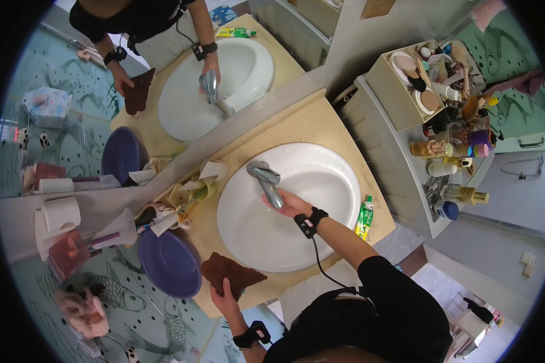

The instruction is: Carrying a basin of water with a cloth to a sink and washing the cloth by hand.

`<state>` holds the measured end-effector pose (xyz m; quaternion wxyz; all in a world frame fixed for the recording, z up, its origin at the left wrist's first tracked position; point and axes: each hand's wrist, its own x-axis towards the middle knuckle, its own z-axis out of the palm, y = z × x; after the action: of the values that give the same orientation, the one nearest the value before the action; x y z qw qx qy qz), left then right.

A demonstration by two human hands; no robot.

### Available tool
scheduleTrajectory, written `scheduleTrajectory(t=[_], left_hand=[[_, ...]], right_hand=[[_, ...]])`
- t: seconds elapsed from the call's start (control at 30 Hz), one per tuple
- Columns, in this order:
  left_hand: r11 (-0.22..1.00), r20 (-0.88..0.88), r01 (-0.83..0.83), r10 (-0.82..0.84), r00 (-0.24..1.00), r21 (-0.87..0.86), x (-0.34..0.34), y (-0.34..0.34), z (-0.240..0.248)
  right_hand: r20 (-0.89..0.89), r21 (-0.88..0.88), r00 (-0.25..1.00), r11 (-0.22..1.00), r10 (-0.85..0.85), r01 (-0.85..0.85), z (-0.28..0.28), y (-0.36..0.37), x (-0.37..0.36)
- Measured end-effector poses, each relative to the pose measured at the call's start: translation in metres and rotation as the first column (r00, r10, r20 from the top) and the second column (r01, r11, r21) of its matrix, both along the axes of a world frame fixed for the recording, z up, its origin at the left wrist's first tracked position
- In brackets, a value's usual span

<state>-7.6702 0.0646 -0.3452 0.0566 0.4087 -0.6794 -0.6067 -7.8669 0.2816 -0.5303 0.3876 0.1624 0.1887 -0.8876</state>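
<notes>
My left hand (225, 297) grips a brown cloth (231, 273), which hangs folded with pointed corners over the counter's near-left edge. At the white oval washbasin (236, 233), my right hand (292, 204) reaches in to the chrome faucet (266, 176). Its fingers curl round the end of the spout, and the spout hides part of them. No running water can be made out. Both wrists wear black bands with small devices, and a cable runs from the right one.
A purple basin (171, 264) stands left of the beige counter (369, 181). A green and yellow tube (364, 218) lies right of the washbasin. Behind, a large mirror (181, 72) reflects the scene. Bottles and a cosmetics box (399, 97) crowd the right-hand cabinet. Toilet paper (60, 215) hangs left.
</notes>
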Motion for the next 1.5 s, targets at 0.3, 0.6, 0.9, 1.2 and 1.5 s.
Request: scheduleTrajectory(t=[0.3, 0.6, 0.9, 1.2, 1.5], left_hand=[[0.999, -0.003, 0.046, -0.046, 0.999, 0.003, -0.002, 0.002, -0.007], [0.988, -0.037, 0.137, -0.134, 0.990, 0.074, -0.027, 0.023, -0.013], [0.990, -0.031, 0.110, -0.107, 0.994, 0.087, -0.017, 0.017, -0.023], [0.995, -0.002, 0.061, -0.061, 0.998, 0.079, -0.015, 0.013, -0.026], [0.926, -0.026, 0.372, -0.372, 0.928, 0.055, -0.045, 0.021, -0.082]], right_hand=[[0.226, 0.247, 0.910, 0.924, -0.348, 0.292, -0.026, 0.130, 0.040], [0.316, 0.778, 0.898, 0.625, -0.306, -0.060, -0.060, 0.178, 0.056], [0.305, 0.485, 0.948, 0.842, 0.092, -0.238, -0.047, 0.090, 0.027], [0.093, 0.279, 0.991, 0.953, 0.094, -0.117, -0.051, 0.004, -0.012], [0.024, -0.250, 1.000, 0.968, -0.001, 0.007, -0.045, 0.031, 0.000]])
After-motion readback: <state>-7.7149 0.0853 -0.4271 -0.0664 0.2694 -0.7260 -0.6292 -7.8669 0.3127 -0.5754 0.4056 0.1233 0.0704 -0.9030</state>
